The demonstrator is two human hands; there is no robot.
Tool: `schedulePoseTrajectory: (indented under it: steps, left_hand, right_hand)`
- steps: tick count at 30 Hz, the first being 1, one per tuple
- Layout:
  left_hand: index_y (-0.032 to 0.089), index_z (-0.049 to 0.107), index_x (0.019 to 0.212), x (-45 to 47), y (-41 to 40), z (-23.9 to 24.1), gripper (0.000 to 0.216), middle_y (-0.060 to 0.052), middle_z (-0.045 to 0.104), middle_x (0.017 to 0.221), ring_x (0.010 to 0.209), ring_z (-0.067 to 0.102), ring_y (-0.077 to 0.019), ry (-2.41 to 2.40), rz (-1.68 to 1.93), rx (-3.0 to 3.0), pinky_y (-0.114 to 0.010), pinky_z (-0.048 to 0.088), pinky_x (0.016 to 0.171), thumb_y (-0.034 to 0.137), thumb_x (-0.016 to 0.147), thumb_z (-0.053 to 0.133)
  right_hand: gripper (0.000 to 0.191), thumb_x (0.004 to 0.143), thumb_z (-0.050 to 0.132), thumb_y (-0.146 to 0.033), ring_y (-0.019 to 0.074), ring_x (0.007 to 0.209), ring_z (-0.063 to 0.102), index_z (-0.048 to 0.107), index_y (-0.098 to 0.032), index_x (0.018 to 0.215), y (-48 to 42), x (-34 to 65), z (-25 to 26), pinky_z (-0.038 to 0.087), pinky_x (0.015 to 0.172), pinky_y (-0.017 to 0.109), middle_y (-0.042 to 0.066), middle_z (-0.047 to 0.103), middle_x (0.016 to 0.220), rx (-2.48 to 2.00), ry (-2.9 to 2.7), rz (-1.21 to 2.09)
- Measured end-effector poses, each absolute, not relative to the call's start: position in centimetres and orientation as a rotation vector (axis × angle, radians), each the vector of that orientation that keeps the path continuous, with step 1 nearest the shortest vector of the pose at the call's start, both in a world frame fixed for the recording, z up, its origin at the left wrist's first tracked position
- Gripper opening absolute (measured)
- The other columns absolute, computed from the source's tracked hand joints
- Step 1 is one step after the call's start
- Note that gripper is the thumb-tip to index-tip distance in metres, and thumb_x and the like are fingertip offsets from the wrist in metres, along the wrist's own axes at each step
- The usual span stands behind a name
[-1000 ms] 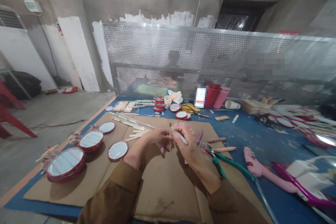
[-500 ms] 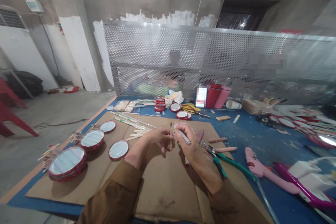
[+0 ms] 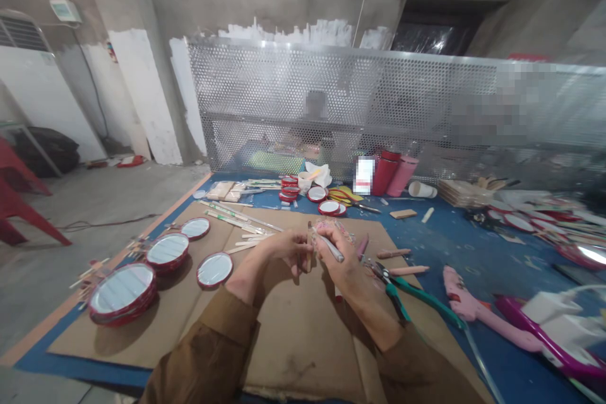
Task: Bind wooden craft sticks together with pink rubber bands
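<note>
My left hand [image 3: 288, 247] is closed in a pinch on a thin wooden stick [image 3: 309, 246] held upright over the cardboard sheet [image 3: 284, 334]. My right hand [image 3: 341, 260] is closed round a slim white pen-like tool [image 3: 330, 247], its tip against the stick. Both hands meet at the middle of the sheet. A pinkish patterned piece [image 3: 331, 227] lies just behind the right hand, partly hidden.
Round red-rimmed mirrors [image 3: 123, 287] [image 3: 166, 251] [image 3: 214, 269] lie left on the cardboard, loose sticks [image 3: 231, 219] behind. Green-handled pliers [image 3: 392, 290], a pink glue gun [image 3: 466, 303] and a magenta tool [image 3: 549, 344] lie right. Red and pink bottles [image 3: 392, 173] stand by a perforated metal screen [image 3: 379, 107].
Both hands keep their hold on the stick and the pen-like tool; they have barely shifted. The view has drifted slightly.
</note>
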State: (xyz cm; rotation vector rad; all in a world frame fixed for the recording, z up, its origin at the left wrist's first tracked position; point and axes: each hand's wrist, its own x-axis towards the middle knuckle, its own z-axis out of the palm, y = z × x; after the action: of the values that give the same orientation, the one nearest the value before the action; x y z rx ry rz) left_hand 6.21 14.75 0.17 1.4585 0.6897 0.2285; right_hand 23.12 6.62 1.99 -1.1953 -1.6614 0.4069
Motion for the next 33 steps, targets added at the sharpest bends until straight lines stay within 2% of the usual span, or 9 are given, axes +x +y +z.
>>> schedulePoseTrajectory:
  steps: [4,10,17,24,33]
  left_hand:
    - [0.016,0.058,0.088,6.1,14.6,0.4,0.046,-0.004,0.070,0.066,0.047,0.065,-0.0160,0.721,0.229,1.473,-0.029,0.055,0.053,0.058,0.085,0.074]
    - [0.017,0.057,0.084,6.2,14.6,0.4,0.040,-0.003,0.070,0.066,0.047,0.066,-0.0163,0.683,0.218,1.475,-0.031,0.057,0.052,0.053,0.088,0.071]
    - [0.016,0.057,0.084,6.1,14.7,0.3,0.040,-0.005,0.070,0.067,0.048,0.066,-0.0165,0.699,0.229,1.467,-0.031,0.057,0.053,0.053,0.089,0.071]
    - [0.016,0.058,0.086,6.2,14.5,0.4,0.044,-0.004,0.070,0.066,0.047,0.066,-0.0165,0.706,0.237,1.449,-0.031,0.057,0.052,0.057,0.085,0.075]
    - [0.018,0.054,0.086,6.3,14.6,-0.1,0.045,-0.003,0.067,0.063,0.047,0.064,-0.0167,0.726,0.263,1.427,-0.030,0.055,0.049,0.059,0.084,0.072]
  right_hand:
    - [0.018,0.091,0.053,-0.036,0.0229,0.095,0.068,0.067,-0.024,0.094,6.7,23.2,1.9,0.050,0.090,0.037,0.007,0.076,0.098,-1.185,-1.657,0.374]
    - [0.018,0.090,0.051,-0.033,0.0220,0.093,0.067,0.067,-0.024,0.090,6.8,22.9,1.9,0.050,0.087,0.035,0.006,0.074,0.093,-1.160,-1.673,0.414]
    - [0.020,0.088,0.052,-0.038,0.0235,0.091,0.068,0.066,-0.024,0.090,6.6,23.0,2.1,0.051,0.087,0.037,0.007,0.075,0.090,-1.190,-1.633,0.383]
    - [0.022,0.089,0.052,-0.038,0.0232,0.093,0.070,0.068,-0.024,0.093,6.3,23.2,2.5,0.052,0.086,0.036,0.008,0.076,0.096,-1.210,-1.639,0.412]
    - [0.032,0.091,0.051,-0.044,0.0277,0.099,0.072,0.075,-0.024,0.098,8.5,24.3,0.6,0.052,0.097,0.043,0.010,0.079,0.100,-1.297,-1.530,0.368]
